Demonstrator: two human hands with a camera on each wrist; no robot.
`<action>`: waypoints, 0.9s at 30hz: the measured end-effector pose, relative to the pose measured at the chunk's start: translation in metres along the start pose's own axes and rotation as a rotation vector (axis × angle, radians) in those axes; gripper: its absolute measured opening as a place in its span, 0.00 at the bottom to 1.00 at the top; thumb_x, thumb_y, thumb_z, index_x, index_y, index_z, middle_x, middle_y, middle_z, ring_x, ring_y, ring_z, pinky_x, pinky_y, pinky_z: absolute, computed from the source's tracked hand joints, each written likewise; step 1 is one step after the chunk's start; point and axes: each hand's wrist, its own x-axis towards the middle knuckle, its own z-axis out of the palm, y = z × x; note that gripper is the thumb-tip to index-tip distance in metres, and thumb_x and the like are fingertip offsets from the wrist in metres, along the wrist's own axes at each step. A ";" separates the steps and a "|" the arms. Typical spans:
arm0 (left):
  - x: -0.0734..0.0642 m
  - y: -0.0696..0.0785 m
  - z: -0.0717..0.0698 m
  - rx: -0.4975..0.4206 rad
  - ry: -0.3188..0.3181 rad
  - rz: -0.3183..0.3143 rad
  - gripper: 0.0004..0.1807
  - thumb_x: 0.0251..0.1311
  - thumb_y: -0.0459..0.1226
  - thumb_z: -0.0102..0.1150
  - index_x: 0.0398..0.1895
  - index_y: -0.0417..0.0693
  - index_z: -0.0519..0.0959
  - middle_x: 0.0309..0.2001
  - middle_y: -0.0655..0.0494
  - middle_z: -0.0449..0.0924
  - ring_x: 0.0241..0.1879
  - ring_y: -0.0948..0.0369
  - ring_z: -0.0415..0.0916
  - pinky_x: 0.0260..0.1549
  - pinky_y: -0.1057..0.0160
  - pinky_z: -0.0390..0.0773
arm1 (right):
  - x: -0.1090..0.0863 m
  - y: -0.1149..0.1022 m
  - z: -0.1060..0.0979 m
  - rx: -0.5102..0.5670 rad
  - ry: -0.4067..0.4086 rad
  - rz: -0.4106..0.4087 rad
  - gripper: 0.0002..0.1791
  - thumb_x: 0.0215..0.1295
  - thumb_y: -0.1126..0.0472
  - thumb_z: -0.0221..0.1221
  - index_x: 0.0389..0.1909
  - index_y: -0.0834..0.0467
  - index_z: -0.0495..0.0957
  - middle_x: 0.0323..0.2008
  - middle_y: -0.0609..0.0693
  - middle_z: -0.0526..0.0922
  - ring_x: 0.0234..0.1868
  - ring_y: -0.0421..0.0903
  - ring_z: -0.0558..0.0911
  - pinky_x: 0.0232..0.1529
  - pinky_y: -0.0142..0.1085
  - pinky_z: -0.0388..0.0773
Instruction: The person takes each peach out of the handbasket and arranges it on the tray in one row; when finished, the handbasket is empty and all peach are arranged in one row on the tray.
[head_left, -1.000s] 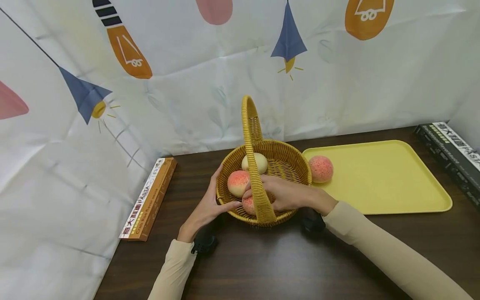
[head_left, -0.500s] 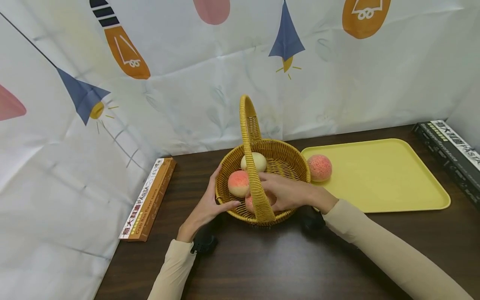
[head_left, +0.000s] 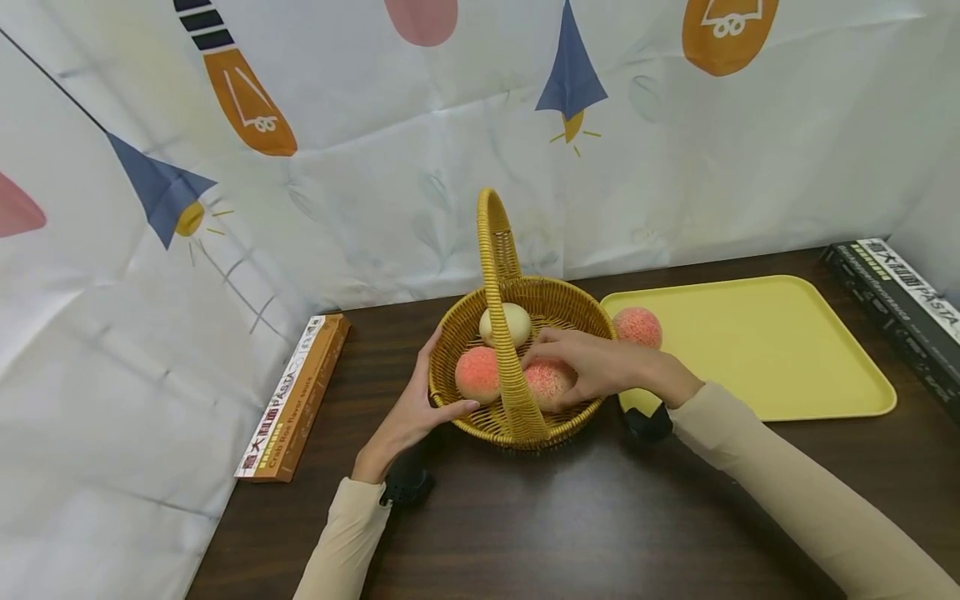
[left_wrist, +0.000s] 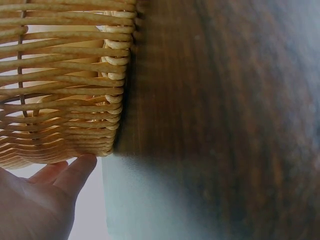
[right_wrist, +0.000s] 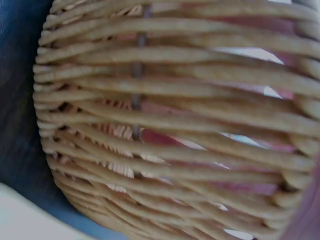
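A yellow wicker basket [head_left: 555, 285] with a tall handle stands mid-table in the head view. My left hand [head_left: 401, 421] holds its left side, fingers along the outside and thumb over the front rim; in the left wrist view the fingertips [left_wrist: 80, 170] touch the weave. Inside the basket, right of the handle, my right hand [head_left: 603, 367] grips a speckled pink peach [head_left: 547, 385] from above. Another peach [head_left: 477, 375] lies left of it, partly behind the handle, and a pale cream round fruit [head_left: 512, 323] sits farther back. The basket wall [right_wrist: 165, 120] fills the right wrist view.
Right of the basket lies a yellow tray [head_left: 765, 350], with a pink peach [head_left: 641, 327] at its left end, partly hidden by my right hand. An orange pasta box [head_left: 300, 400] stands at left, a black pasta box [head_left: 892, 308] at far right. A printed cloth [head_left: 420, 200] hangs behind.
My right hand has moved right and slightly back with the peach, from beneath the handle to its right side. The left hand keeps its hold on the basket.
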 end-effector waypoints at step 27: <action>-0.002 -0.002 0.001 0.000 0.008 -0.005 0.64 0.61 0.50 0.75 0.86 0.68 0.35 0.85 0.51 0.36 0.81 0.47 0.46 0.73 0.33 0.52 | -0.058 -0.020 -0.044 0.046 0.339 -0.030 0.35 0.50 0.63 0.81 0.60 0.45 0.82 0.55 0.42 0.77 0.52 0.41 0.78 0.46 0.39 0.83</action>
